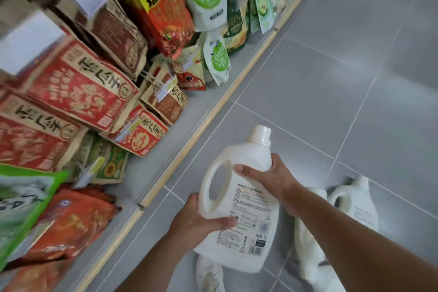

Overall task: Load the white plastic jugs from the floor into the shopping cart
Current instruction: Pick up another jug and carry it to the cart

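Note:
I hold a white plastic jug (pixel 239 199) with a white cap and a printed back label up above the grey floor, tilted with its cap pointing away from me. My left hand (pixel 196 218) grips its lower side below the handle loop. My right hand (pixel 267 180) grips the jug's shoulder near the neck. Another white jug (pixel 355 201) stands on the floor at the right, and one more white jug (pixel 308 251) shows partly behind my right forearm. No shopping cart is in view.
Store shelves (pixel 206 123) with a wooden edge run along the left, packed with red, brown and green snack bags (pixel 78 87). Grey floor tiles (pixel 331 66) stretch to the right. My white shoes (pixel 209 272) stand below the jug.

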### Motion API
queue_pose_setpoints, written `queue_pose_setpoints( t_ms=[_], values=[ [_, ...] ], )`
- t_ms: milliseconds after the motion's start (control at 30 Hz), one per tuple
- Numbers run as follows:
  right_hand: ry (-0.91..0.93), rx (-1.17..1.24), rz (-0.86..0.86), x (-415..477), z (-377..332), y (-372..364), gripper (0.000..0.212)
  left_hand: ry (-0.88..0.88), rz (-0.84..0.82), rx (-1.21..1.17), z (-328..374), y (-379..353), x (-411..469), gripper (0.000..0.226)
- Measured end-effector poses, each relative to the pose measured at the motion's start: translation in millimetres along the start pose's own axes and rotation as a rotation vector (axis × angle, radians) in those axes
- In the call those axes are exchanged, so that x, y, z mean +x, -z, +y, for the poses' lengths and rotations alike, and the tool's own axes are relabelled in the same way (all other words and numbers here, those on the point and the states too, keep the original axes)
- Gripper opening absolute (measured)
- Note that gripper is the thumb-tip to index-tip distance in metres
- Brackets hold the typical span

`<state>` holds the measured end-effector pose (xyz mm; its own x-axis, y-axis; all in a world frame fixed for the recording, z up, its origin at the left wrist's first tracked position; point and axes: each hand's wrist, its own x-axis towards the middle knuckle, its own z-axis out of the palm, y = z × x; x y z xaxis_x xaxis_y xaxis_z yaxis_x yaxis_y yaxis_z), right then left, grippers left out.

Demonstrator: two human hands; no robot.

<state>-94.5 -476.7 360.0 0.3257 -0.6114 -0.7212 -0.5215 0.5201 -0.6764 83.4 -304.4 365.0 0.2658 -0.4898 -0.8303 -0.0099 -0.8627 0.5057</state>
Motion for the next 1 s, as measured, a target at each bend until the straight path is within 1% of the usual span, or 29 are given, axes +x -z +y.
queue_pose_setpoints(
  t_ms=[67, 167, 233, 300, 367, 433, 500, 600, 700, 833, 867, 967, 1000],
  values=[
    [0.020, -0.043, -0.031, -42, -39, 2, 0.098, -0.012, 0.038, -0.035, 15, 9, -50, 0.106],
    [0.045, -0.075, -0.055, -98, -87, 5, 0.114, -0.033, 0.075, -0.135, 33, 18, -117, 0.119],
    [0.067, -0.121, -0.080, -133, -113, 6, 0.122, -0.036, 0.107, -0.212, 39, 22, -162, 0.114],
    [0.092, -0.147, -0.131, -171, -137, 3, 0.120, -0.041, 0.137, -0.296, 42, 25, -207, 0.103],
    [0.109, -0.189, -0.184, -210, -158, -2, 0.113, -0.038, 0.180, -0.342, 41, 25, -252, 0.093],
    [0.127, -0.216, -0.234, -248, -175, -10, 0.107, -0.039, 0.225, -0.416, 34, 25, -293, 0.099],
    [0.165, -0.231, -0.274, -281, -189, -22, 0.106, -0.045, 0.275, -0.464, 27, 26, -332, 0.103],
    [0.187, -0.274, -0.330, -324, -198, -45, 0.109, -0.047, 0.337, -0.517, 9, 30, -385, 0.107],
    [0.211, -0.305, -0.376, -364, -202, -77, 0.108, -0.057, 0.374, -0.547, -15, 37, -434, 0.094],
    [0.232, -0.370, -0.481, -416, -194, -130, 0.104, -0.010, 0.463, -0.604, -60, 42, -493, 0.089],
    [0.239, -0.392, -0.505, -428, -189, -144, 0.106, 0.005, 0.486, -0.617, -71, 41, -511, 0.085],
    [0.261, -0.449, -0.578, -466, -173, -188, 0.107, 0.028, 0.577, -0.708, -111, 38, -553, 0.057],
    [0.268, -0.468, -0.597, -481, -167, -203, 0.106, 0.030, 0.607, -0.741, -127, 37, -565, 0.060]
  ],
)
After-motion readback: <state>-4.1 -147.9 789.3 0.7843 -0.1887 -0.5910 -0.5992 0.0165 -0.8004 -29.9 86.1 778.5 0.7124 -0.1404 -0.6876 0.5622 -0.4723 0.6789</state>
